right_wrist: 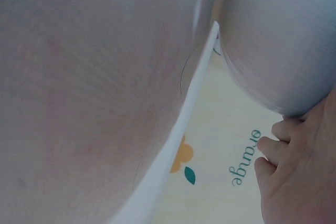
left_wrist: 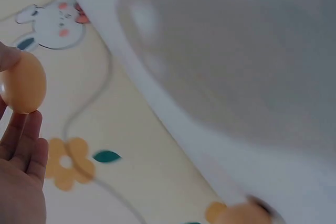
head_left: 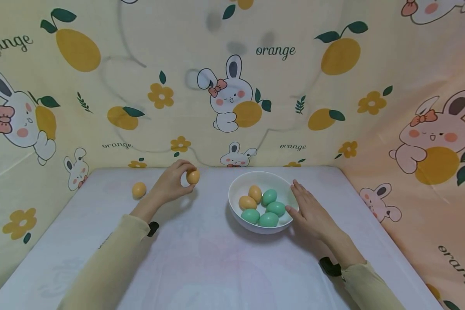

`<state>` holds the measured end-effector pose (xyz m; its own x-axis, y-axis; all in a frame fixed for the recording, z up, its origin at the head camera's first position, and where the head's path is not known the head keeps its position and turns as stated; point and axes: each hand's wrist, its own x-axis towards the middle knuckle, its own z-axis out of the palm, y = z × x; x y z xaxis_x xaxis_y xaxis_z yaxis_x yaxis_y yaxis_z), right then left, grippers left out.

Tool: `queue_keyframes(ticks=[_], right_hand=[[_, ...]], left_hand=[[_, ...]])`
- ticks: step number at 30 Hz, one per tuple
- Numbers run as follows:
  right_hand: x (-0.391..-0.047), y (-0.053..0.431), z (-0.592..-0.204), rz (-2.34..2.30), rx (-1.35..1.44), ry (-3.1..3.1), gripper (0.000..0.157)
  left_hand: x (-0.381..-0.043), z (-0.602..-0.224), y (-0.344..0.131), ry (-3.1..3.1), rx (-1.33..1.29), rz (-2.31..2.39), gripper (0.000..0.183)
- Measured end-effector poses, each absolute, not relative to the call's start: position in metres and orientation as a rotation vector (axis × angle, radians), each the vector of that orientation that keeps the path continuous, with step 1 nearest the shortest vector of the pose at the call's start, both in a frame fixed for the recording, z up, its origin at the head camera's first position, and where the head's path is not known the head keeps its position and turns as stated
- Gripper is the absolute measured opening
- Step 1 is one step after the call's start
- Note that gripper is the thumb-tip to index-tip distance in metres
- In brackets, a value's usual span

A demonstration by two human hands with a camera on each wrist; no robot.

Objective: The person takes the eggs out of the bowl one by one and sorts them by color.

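My left hand [head_left: 174,183] pinches an orange-yellow egg [head_left: 193,176] between thumb and fingers, held above the table left of the bowl. The left wrist view shows the same egg [left_wrist: 25,83] at its left edge. My right hand [head_left: 310,213] rests against the right side of a white bowl [head_left: 265,229], its fingers extended along the rim. Inside the bowl lie two orange-yellow eggs [head_left: 248,203] and several green eggs [head_left: 276,209]. In the right wrist view the fingers [right_wrist: 273,150] touch the bowl's outer wall [right_wrist: 283,40].
Another orange-yellow egg [head_left: 139,190] lies on the white table [head_left: 201,267], near its back left, beside my left forearm. Behind the table hangs a cloth [head_left: 139,86] printed with rabbits, oranges and flowers.
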<state>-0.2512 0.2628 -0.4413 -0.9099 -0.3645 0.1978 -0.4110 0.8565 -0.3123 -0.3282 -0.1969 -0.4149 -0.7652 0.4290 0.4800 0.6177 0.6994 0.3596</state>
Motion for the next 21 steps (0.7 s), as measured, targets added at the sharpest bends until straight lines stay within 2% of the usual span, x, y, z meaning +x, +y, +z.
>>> queue_keyframes(ticks=[21], right_hand=[[-0.251, 0.262, -0.441, 0.543, 0.598, -2.904, 0.080]], left_hand=[[-0.326, -0.427, -0.271, -2.771, -0.606, -0.589, 0.046]])
